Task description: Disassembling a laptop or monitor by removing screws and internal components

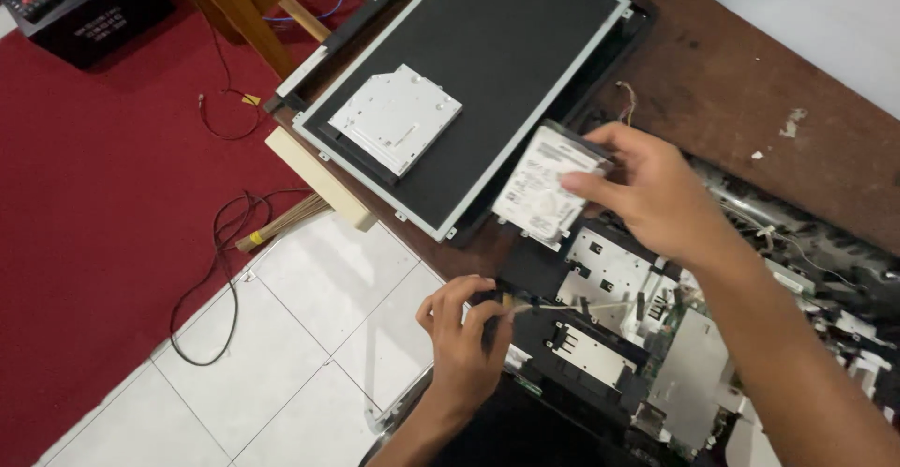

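Observation:
My right hand [647, 186] grips a rectangular hard drive [542, 184] with a white label, holding it tilted above the opened computer chassis [637, 336]. My left hand [464, 336] is closed on a screwdriver [562, 306] with a dark handle; its thin shaft points right across the chassis's metal plates. Behind the drive lies a flat display panel [506, 54], dark face up, with a slim silver optical drive [395, 117] resting on it.
The parts lie on a brown wooden table [750, 82]. A red carpet [103, 204] and white floor tiles [300, 336] are to the left, crossed by a black cable [220, 261]. A broom [281, 226] and a wooden chair leg [248, 17] stand nearby.

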